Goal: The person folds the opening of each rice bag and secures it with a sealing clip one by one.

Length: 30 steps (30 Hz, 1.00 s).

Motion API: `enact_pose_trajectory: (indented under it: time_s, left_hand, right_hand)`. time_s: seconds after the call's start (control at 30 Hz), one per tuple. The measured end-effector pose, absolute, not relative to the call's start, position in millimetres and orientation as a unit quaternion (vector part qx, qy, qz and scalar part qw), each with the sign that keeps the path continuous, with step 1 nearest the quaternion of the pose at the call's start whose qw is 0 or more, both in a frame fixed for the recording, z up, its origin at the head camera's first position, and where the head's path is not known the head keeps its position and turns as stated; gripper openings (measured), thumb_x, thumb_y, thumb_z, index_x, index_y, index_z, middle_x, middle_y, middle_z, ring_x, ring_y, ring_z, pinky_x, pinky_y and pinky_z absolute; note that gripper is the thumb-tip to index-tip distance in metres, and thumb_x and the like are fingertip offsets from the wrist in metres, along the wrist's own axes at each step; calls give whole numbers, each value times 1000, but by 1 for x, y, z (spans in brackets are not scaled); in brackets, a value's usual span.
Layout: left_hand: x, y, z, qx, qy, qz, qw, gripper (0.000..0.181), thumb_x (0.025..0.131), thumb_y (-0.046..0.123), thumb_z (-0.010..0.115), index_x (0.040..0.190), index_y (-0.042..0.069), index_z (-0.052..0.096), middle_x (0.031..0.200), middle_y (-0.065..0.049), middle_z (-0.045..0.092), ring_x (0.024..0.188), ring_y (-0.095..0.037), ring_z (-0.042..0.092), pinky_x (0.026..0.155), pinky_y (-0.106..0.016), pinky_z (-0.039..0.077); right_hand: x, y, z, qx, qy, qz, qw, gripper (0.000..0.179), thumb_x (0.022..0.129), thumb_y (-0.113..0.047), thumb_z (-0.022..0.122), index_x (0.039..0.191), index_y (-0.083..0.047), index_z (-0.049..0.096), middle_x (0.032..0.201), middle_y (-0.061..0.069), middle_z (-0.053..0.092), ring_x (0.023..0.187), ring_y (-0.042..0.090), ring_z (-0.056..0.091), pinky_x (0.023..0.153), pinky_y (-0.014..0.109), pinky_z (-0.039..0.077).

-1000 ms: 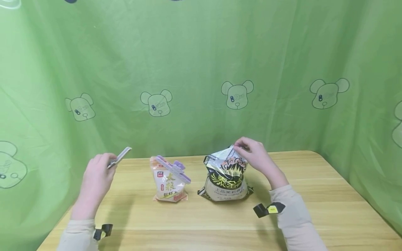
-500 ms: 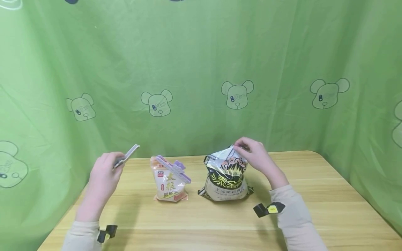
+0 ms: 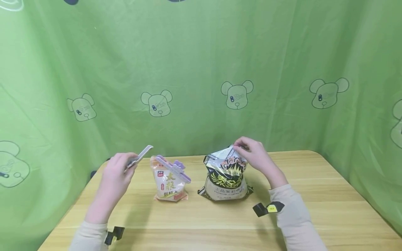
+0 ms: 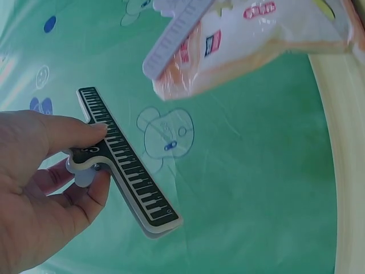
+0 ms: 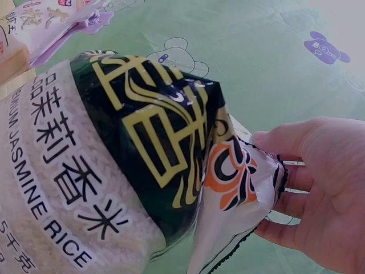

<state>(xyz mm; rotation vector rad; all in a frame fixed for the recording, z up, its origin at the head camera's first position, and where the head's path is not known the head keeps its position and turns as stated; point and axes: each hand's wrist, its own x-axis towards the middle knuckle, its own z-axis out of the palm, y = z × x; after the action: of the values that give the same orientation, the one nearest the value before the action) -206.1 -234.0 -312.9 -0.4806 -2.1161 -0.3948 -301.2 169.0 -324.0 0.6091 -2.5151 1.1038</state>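
Note:
My left hand [image 3: 117, 176] holds a bag clip [image 4: 128, 162] in the air, left of the smaller bag. The clip has a black-and-white piano-key pattern; my thumb and fingers pinch its handles in the left wrist view. My right hand [image 3: 255, 155] pinches the top corner of a bag of jasmine rice [image 3: 226, 179], which stands upright on the table with its top folded leftward. White grains show through its clear lower part [image 5: 63, 188].
Left of the rice bag stands a smaller pink-and-white bag [image 3: 168, 184] with a purple clip [image 3: 174, 169] slanted across its top. Both rest on a wooden table [image 3: 194, 223]. A green curtain [image 3: 194, 69] hangs behind and at both sides.
My left hand has moved right with the piano-key clip, closer to the smaller bag. The right hand and both bags have stayed in place.

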Motion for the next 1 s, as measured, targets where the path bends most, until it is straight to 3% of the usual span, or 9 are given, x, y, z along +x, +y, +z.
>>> enact_pose_trajectory:
  time_s: [0.63, 1.0]
  left_hand:
    - [-205, -204, -321, -226, -872, -178, 395, 33, 71, 2, 71, 102, 10, 63, 88, -3, 58, 79, -16, 55, 69, -32, 52]
    - [-208, -187, -309, -212, -884, -219, 355, 32, 73, 9, 71, 103, 16, 62, 91, 2, 59, 78, -8, 58, 69, -23, 53]
  right_hand:
    - [-303, 167, -324, 214, -881, 390, 164, 17, 87, -25, 57, 95, -11, 59, 98, 9, 64, 92, 25, 60, 84, 43, 50]
    - [-301, 169, -324, 211, -883, 388, 161, 16, 87, -25, 57, 95, -11, 59, 98, 8, 64, 93, 24, 60, 85, 42, 50]
